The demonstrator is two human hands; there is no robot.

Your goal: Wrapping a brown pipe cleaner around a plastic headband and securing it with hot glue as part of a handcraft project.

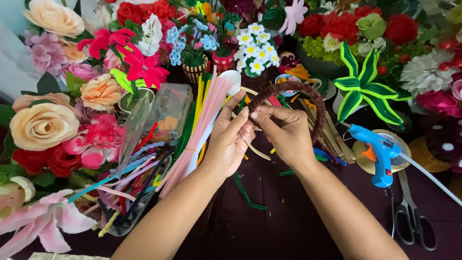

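A clear plastic box (pixel 169 110), rectangular with rounded corners, lies open just left of the bundle of pink stems (pixel 202 125), with something orange showing through its wall. Below it and further left of that bundle lies a second clear container (pixel 126 212), stuffed with coloured stems. A small white label (pixel 388 172), possibly a sticker, sits on the blue glue gun (pixel 380 151), well right of the bundle.

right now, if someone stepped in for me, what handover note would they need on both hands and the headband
Left hand: fingertips pinching the headband at its near end.
Right hand: gripping the same end from the other side.
Headband: held up as an arch over the table; the visible arc is covered in brown fuzzy pipe cleaner.
Left to do: the pinched end looks unfinished, judging by the grip.
Nearby: pink pipe cleaner bundle at left, blue glue gun and scissors at right.
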